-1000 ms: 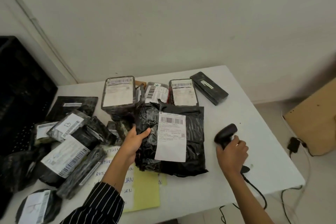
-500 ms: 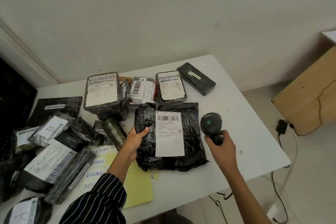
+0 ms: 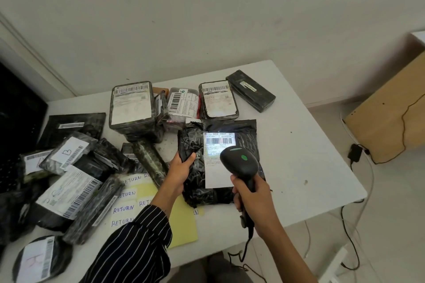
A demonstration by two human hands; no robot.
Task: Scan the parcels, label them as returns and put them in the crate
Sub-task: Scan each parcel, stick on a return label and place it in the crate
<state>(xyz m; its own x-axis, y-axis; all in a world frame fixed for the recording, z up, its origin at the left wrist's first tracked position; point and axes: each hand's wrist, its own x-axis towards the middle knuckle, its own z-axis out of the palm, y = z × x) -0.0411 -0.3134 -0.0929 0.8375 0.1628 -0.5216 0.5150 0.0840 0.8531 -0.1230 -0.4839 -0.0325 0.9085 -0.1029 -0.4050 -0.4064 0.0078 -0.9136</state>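
Scanner [image 3: 239,162], gripped by the right hand [image 3: 253,200], points at the barcode [image 3: 218,140] just ahead. The left hand [image 3: 181,167] grips the left edge of the parcel [image 3: 195,184].

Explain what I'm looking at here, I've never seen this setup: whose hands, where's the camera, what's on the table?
No machine here: a person works bare-handed, and the single picture comes from a camera on their head, looking down. The left hand grips the edge of a black bagged parcel lying on the white table. The right hand holds a barcode scanner aimed at that parcel's label, whose barcode is lit. More wrapped parcels lie left and behind; handwritten RETURN slips and a yellow sheet lie by the left sleeve.
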